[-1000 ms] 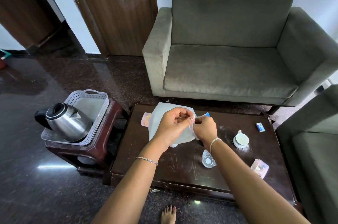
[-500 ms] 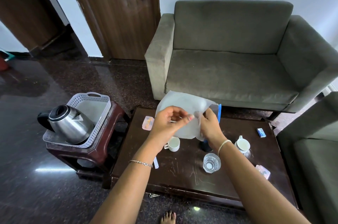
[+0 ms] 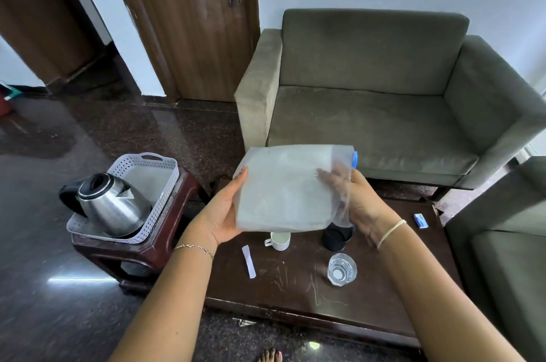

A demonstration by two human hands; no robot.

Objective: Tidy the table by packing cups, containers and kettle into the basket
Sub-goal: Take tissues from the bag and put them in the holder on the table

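I hold a translucent white plastic bag [image 3: 283, 190] with a blue edge up above the dark wooden table [image 3: 295, 287]. My left hand [image 3: 224, 214] grips its left side. My right hand [image 3: 351, 199] grips its right side, fingers showing through the plastic. Below the bag stand a white cup [image 3: 279, 241], a dark round container [image 3: 336, 238] and a clear glass [image 3: 342, 269]. The steel kettle [image 3: 112, 205] sits in the white perforated basket [image 3: 153, 172] at the left.
The basket rests on a dark red stool [image 3: 147, 249] beside the table. A white paper sachet [image 3: 248, 261] and a small blue-and-white box [image 3: 420, 220] lie on the table. A grey sofa [image 3: 369, 101] stands behind, another seat [image 3: 508, 243] at the right.
Both hands have raised the bag and spread it out flat; before, they pinched it close together. The view has tilted up, and the cup, container and glass now show beneath the bag.
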